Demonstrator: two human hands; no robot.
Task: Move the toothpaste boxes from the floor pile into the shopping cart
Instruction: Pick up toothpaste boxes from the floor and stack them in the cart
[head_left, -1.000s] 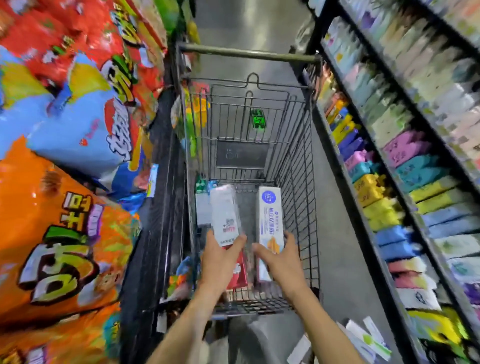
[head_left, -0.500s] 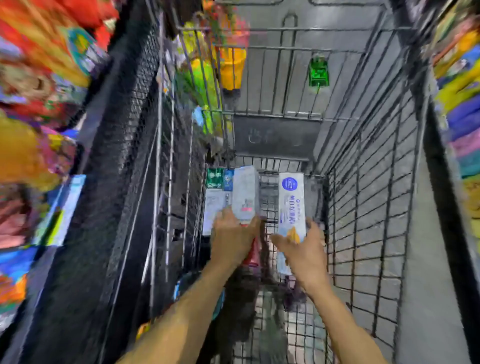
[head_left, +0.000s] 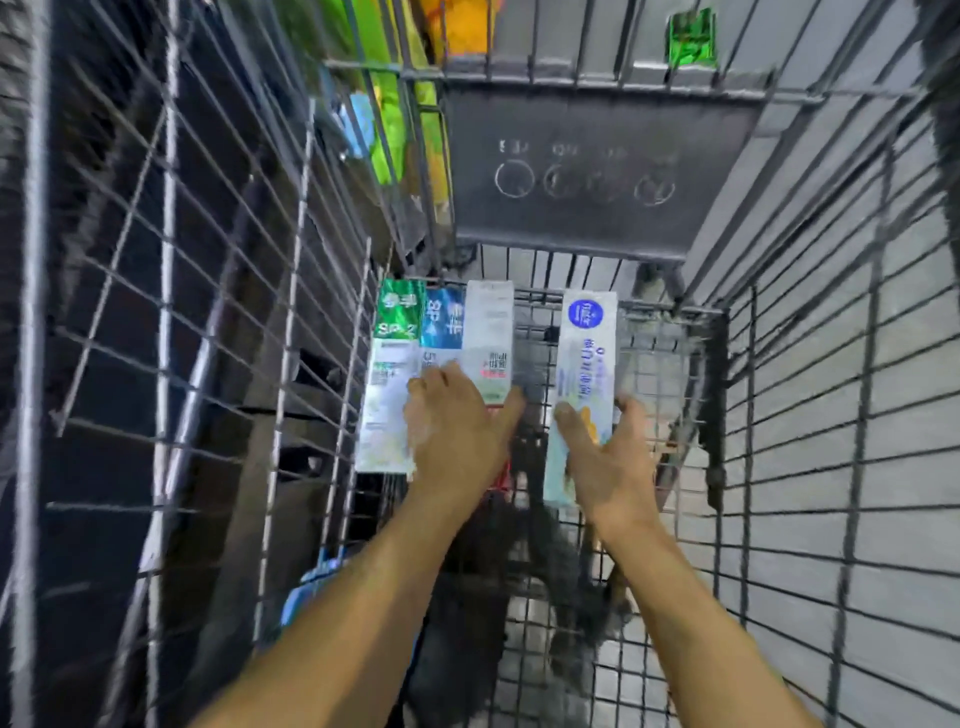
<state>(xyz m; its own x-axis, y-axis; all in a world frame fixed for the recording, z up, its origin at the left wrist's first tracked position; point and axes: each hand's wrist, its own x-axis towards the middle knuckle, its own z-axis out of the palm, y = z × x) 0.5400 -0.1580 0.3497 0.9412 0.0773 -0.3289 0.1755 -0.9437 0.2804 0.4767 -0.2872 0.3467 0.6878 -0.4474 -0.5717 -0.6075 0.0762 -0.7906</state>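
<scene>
Two bare forearms are reached down into the wire shopping cart (head_left: 810, 415). The left hand (head_left: 457, 431) is laid over a white toothpaste box (head_left: 488, 343); the grip cannot be told. The right hand (head_left: 608, 457) is clamped around a pale blue toothpaste box (head_left: 587, 353). Two more cardboard boxes (head_left: 400, 343) lie flat beside the left wall. Farther off, a dark plastic panel (head_left: 597, 166) is seen.
</scene>
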